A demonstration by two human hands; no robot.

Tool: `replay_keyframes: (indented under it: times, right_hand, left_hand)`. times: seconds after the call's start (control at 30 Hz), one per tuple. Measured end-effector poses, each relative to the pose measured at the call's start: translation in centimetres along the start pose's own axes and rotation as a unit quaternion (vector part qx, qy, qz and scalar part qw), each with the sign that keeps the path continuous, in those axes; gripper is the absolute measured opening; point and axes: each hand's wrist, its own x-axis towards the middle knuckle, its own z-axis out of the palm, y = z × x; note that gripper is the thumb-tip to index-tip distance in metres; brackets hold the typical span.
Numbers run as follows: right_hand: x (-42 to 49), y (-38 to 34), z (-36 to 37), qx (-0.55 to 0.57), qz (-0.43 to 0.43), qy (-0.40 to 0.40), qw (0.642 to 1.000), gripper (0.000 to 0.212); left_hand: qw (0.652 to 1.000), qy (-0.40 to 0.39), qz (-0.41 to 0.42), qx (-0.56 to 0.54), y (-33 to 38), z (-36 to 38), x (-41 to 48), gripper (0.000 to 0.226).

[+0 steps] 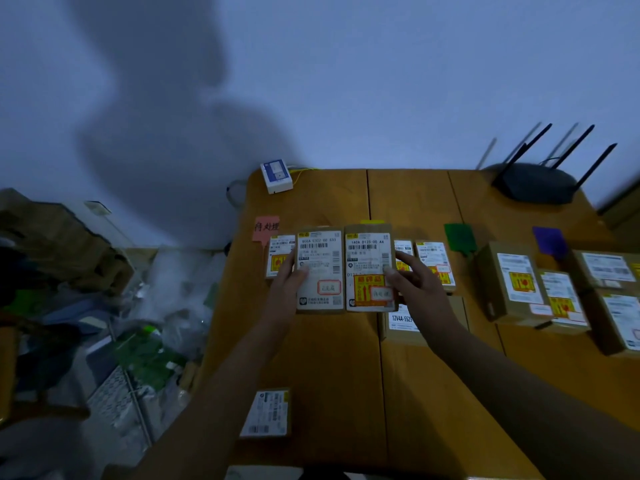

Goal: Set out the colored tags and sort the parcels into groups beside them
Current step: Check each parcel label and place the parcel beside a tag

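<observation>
Now the left hand (289,278) grips a first parcel (320,268) by its left edge and the right hand (412,282) grips a second parcel (369,268) by its right edge, held side by side just right of the pink tag (266,227). Farther right of that tag lie a green tag (460,237), a purple tag (549,241) and grouped boxes (512,282).

Head view: one wide-angle camera worn on the person's head.
It faces forward and down across the wooden table (329,375) to the wall (381,81). At mid-frame and close, the left hand (289,282) grips the left parcel (320,268) and the right hand (414,289) grips the right parcel (369,268). Floor clutter (145,341) fills the left side.
</observation>
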Motion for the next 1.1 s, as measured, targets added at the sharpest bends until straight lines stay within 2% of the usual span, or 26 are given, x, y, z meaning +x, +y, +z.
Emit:
replay_keyframes:
  times: [0.3,0.7,1.1]
  right_hand:
    - [-0.6,0.6,-0.7,0.001,0.029,-0.010,1.000,0.046]
    - [0.0,0.5,-1.6,-0.010,0.029,-0.001,1.000,0.049]
    - [-1.0,3.1,-2.3,-0.022,0.095,-0.002,0.995,0.045]
  left_hand:
    - [1.000,-0.002,-0.022,0.012,-0.9,0.0,0.5,0.049]
    - [1.000,-0.011,-0.010,0.016,-0.9,0.9,1.5,0.043]
    - [0.996,-0.003,-0.084,0.035,-4.1,0.5,1.1,0.052]
